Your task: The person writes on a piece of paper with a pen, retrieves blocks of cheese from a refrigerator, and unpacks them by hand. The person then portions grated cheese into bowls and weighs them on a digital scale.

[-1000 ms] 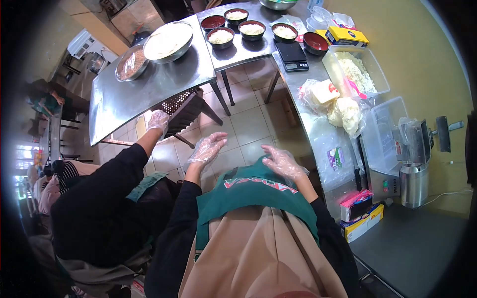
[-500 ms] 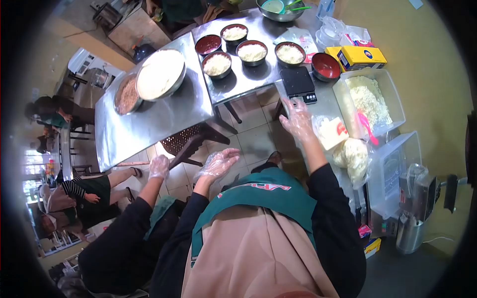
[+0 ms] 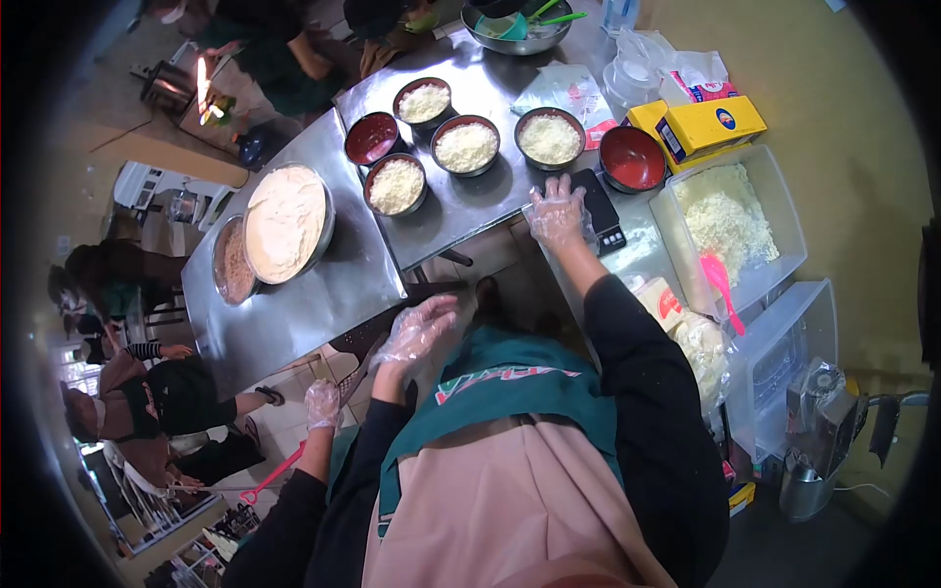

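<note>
My right hand (image 3: 561,216), in a clear plastic glove, reaches over the table edge with its fingers apart. Its fingertips are at the left side of a black digital scale (image 3: 602,211), just below a dark bowl of pale grated crumbs (image 3: 549,138); whether they touch either I cannot tell. My left hand (image 3: 419,331), gloved too, hovers with loosely stretched fingers in front of the tables, holding nothing. Three similar filled bowls, a near one (image 3: 396,185), a middle one (image 3: 466,146) and a back one (image 3: 423,102), stand to the left. A bowl with bare red inside (image 3: 633,159) sits beside the scale.
On the left table (image 3: 343,314) stand a large bowl of cream batter (image 3: 286,223) and a brown-filled bowl (image 3: 235,260). At right are a crumb tub (image 3: 727,211) with a pink scoop (image 3: 720,284) and yellow boxes (image 3: 711,127). A co-worker's gloved hand (image 3: 323,404) is close on my left.
My right hand has moved forward and left, from the near edge of the scale to its left side by the filled bowl. My left hand stays in the air. The co-worker's gloved hand is lower in view.
</note>
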`<state>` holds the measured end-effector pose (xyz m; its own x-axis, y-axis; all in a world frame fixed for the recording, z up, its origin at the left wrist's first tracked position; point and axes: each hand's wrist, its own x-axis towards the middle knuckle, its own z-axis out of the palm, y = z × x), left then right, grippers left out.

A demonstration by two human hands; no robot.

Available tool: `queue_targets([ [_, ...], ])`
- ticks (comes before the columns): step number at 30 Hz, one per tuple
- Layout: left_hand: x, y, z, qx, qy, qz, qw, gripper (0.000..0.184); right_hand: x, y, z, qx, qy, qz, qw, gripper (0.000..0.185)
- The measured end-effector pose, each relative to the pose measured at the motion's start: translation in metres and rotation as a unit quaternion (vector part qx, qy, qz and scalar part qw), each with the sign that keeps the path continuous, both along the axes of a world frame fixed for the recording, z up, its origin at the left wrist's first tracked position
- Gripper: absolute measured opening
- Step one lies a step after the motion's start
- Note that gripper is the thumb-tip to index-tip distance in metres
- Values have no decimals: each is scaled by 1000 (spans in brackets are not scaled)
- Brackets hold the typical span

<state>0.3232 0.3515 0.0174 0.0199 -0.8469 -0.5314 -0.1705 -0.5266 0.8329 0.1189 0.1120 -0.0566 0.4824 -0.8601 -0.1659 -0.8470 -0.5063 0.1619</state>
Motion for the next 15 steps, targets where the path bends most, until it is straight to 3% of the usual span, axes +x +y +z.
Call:
queue_targets([
  [2, 21, -31, -7, -50, 38, 17, 998, 37, -8, 13, -4, -4, 11, 2, 1000, 49],
  [6, 86, -120, -13, -96, -185, 32, 978, 46, -20, 29, 4, -3, -16, 0, 1000, 51],
  [8, 119, -165, -24, -129, -254, 110, 952, 47, -16, 31, 10, 23, -23, -9, 999, 52],
  [10, 158, -210, -49, -164, -243, 197, 935, 47, -18, 30, 12, 34, -90, -36, 995, 54],
  [12, 178, -244, -36, -77, -414, 184, 888, 49, -19, 28, 19, 20, -111, -49, 992, 53],
  [14, 195, -267, -33, -17, -440, 195, 876, 55, -21, 25, 26, 19, -186, -93, 978, 49],
  [15, 215, -277, -60, -12, -459, 184, 869, 51, -22, 25, 29, -1, -206, -110, 972, 45],
])
